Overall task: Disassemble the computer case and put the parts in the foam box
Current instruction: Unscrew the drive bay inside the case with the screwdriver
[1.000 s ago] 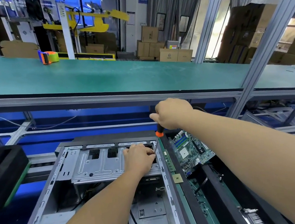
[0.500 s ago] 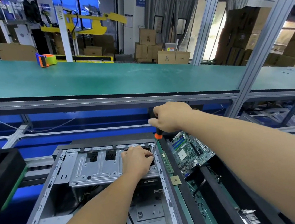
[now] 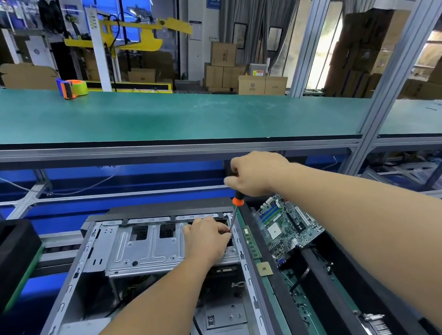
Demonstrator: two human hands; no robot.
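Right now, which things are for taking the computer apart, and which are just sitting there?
For the job: computer case, screwdriver in the right hand, left hand on the drive cage, motherboard, foam box.

Just sitting: tape dispenser, cardboard boxes.

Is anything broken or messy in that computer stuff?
Nothing looks broken. One odd bit: the green motherboard lies tilted in the black foam box, not flat, and a small square chip sits loose beside the computer case. That fits taking things apart.
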